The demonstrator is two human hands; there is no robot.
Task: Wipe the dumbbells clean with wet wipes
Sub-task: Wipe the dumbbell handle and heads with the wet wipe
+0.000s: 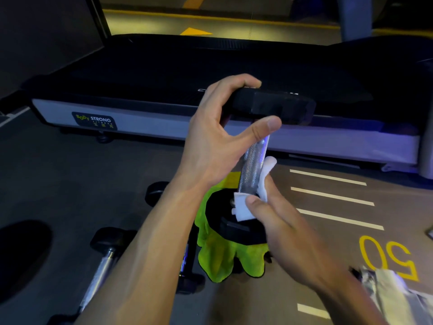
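— Where do you stand with this one?

— Your left hand (225, 134) is clamped on the upper head of the hex dumbbell (255, 160), holding it upright with its lower head resting on the green microfibre cloth (225, 256) spread on the floor. Your right hand (278, 226) pinches the wet wipe (246, 207) against the foot of the knurled handle, just above the lower head.

— So the handle is half done?

— You're in the middle of it, I'd say (the steel shines, but in this dim light I can't tell wiped from dry). The heads still look ahead of you.

— And the rest?

— Two more dumbbells (103, 273) lie on the floor to your left, near the cloth, untouched by either hand. Reckon most of the job remains.
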